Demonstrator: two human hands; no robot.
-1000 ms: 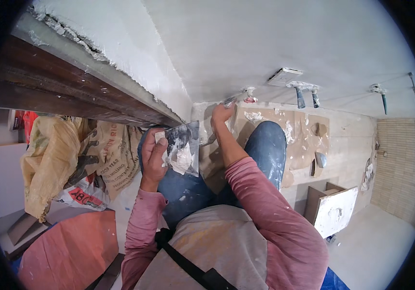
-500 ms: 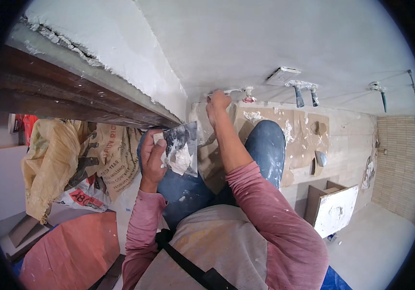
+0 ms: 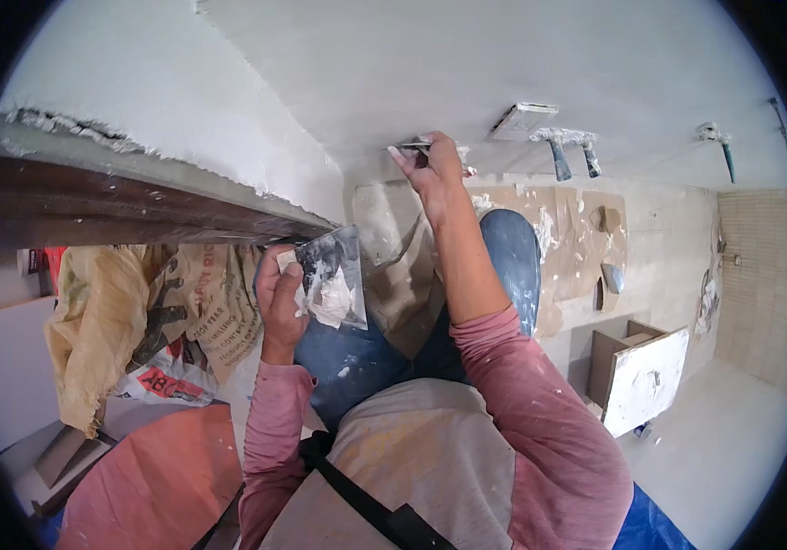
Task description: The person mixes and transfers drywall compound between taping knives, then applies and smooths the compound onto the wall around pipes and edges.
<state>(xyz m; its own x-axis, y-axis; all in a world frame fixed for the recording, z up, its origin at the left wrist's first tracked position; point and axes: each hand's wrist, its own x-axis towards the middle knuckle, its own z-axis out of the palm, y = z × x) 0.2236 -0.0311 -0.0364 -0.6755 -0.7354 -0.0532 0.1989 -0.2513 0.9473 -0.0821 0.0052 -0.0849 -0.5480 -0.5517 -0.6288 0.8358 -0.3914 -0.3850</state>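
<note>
My left hand grips a flat, dark metal putty blade above my left thigh. A lump of white putty lies on it, and the thumb presses near its whitish grip. Up at the pale wall, my right hand is closed round a putty knife, its blade close to the wall. Fingers hide most of that knife's handle, and whether the blade touches the wall I cannot tell.
Blue-handled pipe valves and a wall box stick out at right. Putty-spattered cardboard covers the floor below, near a small wooden box with a white panel. Sacks and a red sheet lie left, under a dark wooden frame.
My right hand has moved up and slightly right along the wall, turning so its blade shows. The left hand still holds the putty-loaded blade. The view has shifted a little.
</note>
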